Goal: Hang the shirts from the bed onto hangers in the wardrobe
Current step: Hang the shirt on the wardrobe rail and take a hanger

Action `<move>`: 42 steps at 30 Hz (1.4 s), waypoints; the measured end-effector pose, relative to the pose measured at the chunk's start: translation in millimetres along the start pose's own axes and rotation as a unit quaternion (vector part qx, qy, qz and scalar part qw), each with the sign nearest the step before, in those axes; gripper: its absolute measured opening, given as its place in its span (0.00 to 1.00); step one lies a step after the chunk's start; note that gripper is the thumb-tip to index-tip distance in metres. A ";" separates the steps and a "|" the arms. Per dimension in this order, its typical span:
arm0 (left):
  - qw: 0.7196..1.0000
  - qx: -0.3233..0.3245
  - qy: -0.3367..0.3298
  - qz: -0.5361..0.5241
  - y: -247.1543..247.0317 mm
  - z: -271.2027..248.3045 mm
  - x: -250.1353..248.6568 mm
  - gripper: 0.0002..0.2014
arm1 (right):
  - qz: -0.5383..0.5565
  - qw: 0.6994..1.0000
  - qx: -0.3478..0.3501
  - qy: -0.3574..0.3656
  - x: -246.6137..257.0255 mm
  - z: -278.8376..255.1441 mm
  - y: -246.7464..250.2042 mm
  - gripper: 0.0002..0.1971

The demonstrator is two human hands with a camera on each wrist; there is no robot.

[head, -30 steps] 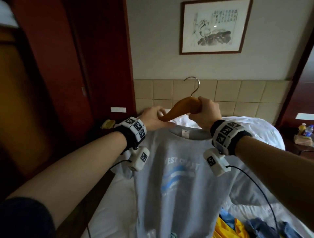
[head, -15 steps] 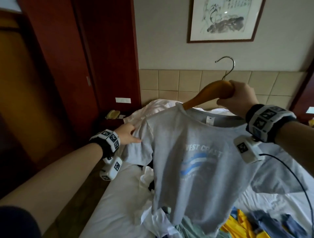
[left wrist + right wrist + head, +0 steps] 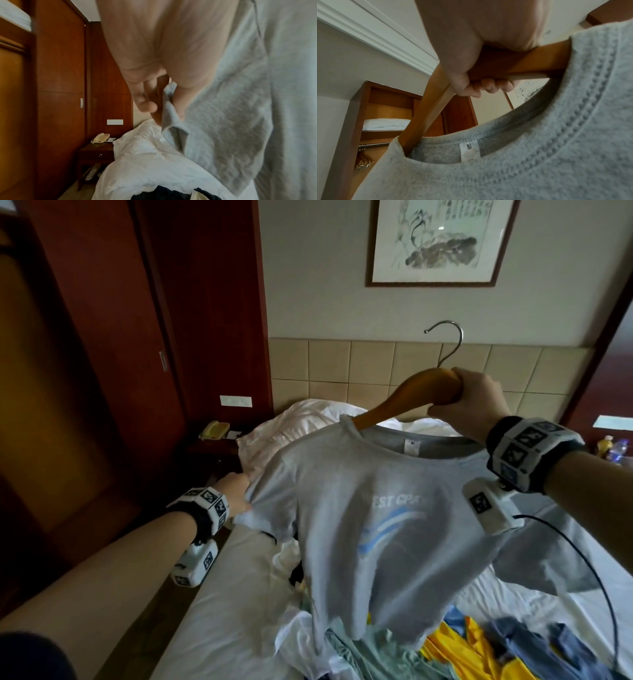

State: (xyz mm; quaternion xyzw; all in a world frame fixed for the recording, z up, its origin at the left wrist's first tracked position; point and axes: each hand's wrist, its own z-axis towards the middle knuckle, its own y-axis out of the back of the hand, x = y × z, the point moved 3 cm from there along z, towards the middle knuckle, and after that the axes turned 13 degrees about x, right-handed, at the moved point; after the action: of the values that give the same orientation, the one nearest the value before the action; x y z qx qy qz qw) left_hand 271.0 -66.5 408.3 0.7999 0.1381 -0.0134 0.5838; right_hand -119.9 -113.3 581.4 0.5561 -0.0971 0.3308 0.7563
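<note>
A grey T-shirt (image 3: 370,529) with a pale blue print hangs on a wooden hanger (image 3: 411,395) with a metal hook, held up over the bed. My right hand (image 3: 469,405) grips the hanger at its middle, fingers curled under the wood (image 3: 489,88). My left hand (image 3: 236,494) pinches the left sleeve (image 3: 171,108) of the grey T-shirt (image 3: 240,121) between thumb and fingers. The grey T-shirt's collar and label (image 3: 469,151) sit on the hanger (image 3: 513,65). More shirts, yellow (image 3: 469,645), blue and pale green, lie heaped on the bed.
The white bed (image 3: 233,611) runs ahead with a pillow (image 3: 308,419) at the tiled headboard. At left stand dark red wardrobe doors (image 3: 102,371); the open wardrobe (image 3: 385,115) with rail and hangers shows in the right wrist view. A nightstand with a phone (image 3: 214,430) stands left of the bed.
My left hand has left the hanger, dropped left to the sleeve and now pinches it. My right hand has carried the hanger and shirt up and to the right.
</note>
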 end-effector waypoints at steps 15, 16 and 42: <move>0.928 -0.145 -0.314 -0.140 102.7 -53.7 -108.2 0.32 | 0.031 0.999 0.023 0.015 61.9 -2.4 -44.4 0.14; 0.923 -0.149 -0.328 -0.132 102.3 -55.4 -109.6 0.29 | 0.032 0.999 0.028 0.019 66.4 -1.9 -45.3 0.14; 0.888 -0.181 -0.401 0.138 116.9 -120.9 -118.8 0.02 | 0.034 0.995 0.077 0.053 63.4 -21.0 -31.6 0.14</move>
State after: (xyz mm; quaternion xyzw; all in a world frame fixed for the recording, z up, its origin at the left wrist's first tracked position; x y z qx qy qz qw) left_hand 167.5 -10.3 577.2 0.6182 -0.2193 -0.2268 0.7199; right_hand -57.0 -74.6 581.8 0.5904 -0.0499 0.3918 0.7039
